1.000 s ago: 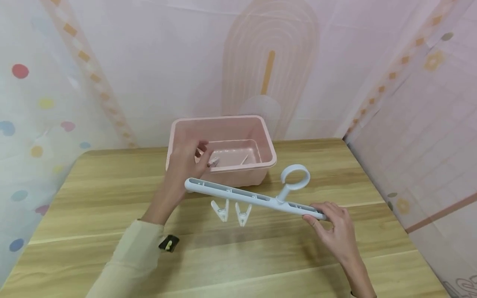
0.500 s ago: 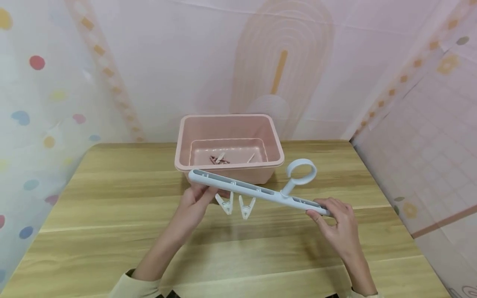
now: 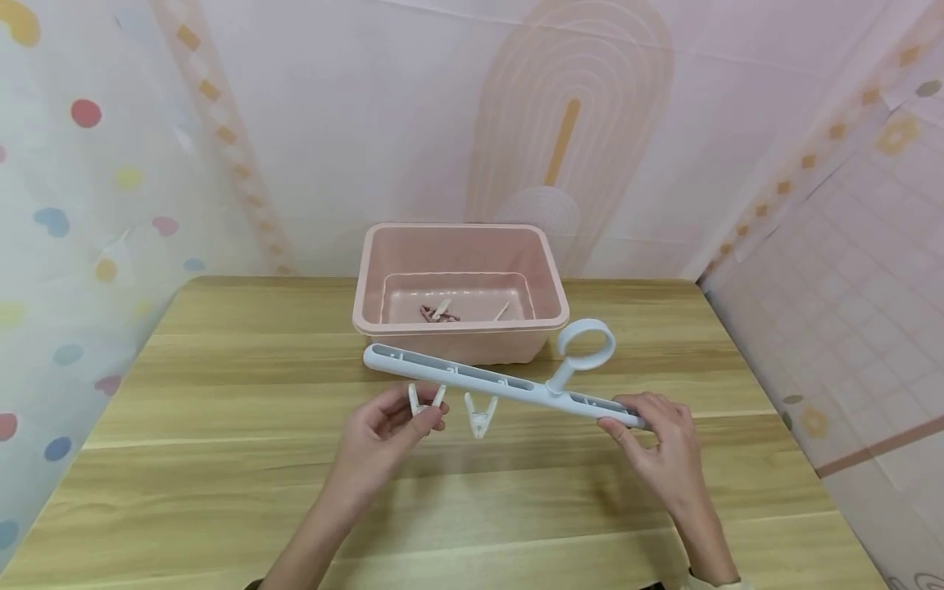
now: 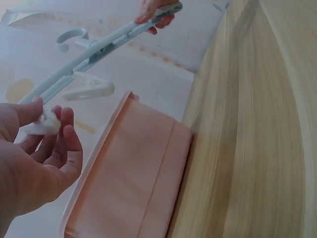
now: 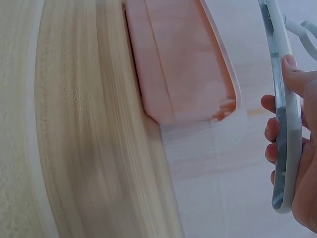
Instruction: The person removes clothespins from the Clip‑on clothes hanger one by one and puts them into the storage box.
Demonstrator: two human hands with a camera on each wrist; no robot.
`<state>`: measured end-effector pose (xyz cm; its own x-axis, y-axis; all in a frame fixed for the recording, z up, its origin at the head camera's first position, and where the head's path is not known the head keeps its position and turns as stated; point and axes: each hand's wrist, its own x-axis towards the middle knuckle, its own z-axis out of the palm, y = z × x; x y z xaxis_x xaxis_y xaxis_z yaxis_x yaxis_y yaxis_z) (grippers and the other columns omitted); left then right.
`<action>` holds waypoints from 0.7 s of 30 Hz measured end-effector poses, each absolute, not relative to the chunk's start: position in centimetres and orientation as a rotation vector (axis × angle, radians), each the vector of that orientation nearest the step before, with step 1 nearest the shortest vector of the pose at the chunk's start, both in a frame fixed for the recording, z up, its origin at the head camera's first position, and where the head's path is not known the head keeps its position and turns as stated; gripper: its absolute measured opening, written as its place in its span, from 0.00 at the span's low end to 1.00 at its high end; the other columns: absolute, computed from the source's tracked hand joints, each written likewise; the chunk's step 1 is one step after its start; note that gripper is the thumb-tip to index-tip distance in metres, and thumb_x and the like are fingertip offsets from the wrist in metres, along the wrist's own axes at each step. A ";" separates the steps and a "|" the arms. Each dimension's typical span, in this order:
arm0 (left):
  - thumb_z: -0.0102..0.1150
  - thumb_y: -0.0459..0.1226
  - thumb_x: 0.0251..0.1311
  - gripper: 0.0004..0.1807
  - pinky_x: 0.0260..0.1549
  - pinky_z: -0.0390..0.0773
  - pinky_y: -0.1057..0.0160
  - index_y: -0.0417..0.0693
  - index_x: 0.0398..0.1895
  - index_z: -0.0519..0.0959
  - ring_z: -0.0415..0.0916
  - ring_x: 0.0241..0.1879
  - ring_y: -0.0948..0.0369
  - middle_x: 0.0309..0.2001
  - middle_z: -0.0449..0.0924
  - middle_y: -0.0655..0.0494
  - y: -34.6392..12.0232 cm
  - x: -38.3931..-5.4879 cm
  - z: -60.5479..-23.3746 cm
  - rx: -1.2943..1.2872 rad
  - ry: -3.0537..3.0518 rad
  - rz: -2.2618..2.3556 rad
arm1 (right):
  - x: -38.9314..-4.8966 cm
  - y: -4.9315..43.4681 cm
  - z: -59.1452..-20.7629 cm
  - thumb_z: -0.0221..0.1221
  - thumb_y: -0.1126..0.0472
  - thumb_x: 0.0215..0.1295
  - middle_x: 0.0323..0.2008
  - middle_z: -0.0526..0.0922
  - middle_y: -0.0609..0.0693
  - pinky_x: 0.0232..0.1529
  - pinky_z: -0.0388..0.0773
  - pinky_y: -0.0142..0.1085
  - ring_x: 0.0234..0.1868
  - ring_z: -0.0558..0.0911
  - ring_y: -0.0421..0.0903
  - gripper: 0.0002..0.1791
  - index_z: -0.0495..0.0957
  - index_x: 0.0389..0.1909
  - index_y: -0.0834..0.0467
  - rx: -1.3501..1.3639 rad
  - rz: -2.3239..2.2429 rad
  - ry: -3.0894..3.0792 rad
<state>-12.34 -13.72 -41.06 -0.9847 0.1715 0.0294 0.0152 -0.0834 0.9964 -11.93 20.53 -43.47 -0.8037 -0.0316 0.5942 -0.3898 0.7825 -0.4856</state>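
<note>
A light blue hanger with a curled hook is held up over the table, its left end higher than its right. My right hand grips its right end, thumb on the near side and fingers around the far side. Two white clips hang below the bar. My left hand holds the left one, a white clip, between thumb and fingers just under the bar. The other clip hangs untouched beside it in the left wrist view.
A pink plastic bin stands at the back of the wooden table, behind the hanger. Several small white and dark red pieces lie inside it. A patterned cloth wall rises behind the table.
My left hand has come out of the bin, passed beneath the hanger's left end, and taken hold of the left white clip. My right hand keeps its grip on the hanger.
</note>
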 end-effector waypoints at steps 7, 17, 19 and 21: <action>0.65 0.35 0.65 0.16 0.46 0.85 0.66 0.34 0.51 0.80 0.87 0.41 0.63 0.45 0.88 0.42 -14.5 -12.1 -41.3 0.113 2.205 2.159 | -12.0 20.1 -43.6 0.75 0.60 0.45 0.30 0.86 0.48 0.47 0.62 0.35 0.33 0.78 0.40 0.16 0.85 0.36 0.58 0.320 0.769 -2.416; 0.71 0.26 0.54 0.12 0.38 0.82 0.76 0.40 0.42 0.85 0.85 0.35 0.68 0.40 0.90 0.48 -14.8 -12.3 -42.6 0.407 2.957 1.927 | -12.2 19.8 -43.3 0.74 0.55 0.46 0.29 0.85 0.50 0.47 0.62 0.40 0.32 0.78 0.45 0.18 0.85 0.38 0.58 0.315 0.663 -2.409; 0.73 0.25 0.50 0.12 0.35 0.83 0.74 0.39 0.40 0.86 0.87 0.31 0.63 0.37 0.90 0.48 -14.7 -12.4 -42.9 0.501 3.160 1.833 | -12.1 19.7 -43.3 0.74 0.54 0.46 0.29 0.84 0.50 0.47 0.62 0.40 0.32 0.78 0.45 0.18 0.85 0.39 0.58 0.315 0.641 -2.404; 0.75 0.25 0.47 0.13 0.33 0.84 0.70 0.38 0.38 0.85 0.87 0.29 0.60 0.34 0.90 0.48 -14.5 -12.5 -43.1 0.595 3.330 1.737 | -12.1 19.6 -43.3 0.74 0.54 0.46 0.29 0.84 0.50 0.46 0.61 0.39 0.32 0.78 0.46 0.19 0.85 0.39 0.58 0.310 0.627 -2.400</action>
<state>-12.47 -14.47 -43.10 -0.7456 -0.0354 0.6654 0.5256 0.5827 0.6199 -12.08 19.61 -43.30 -0.7734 -0.0646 0.6306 -0.3646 0.8591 -0.3592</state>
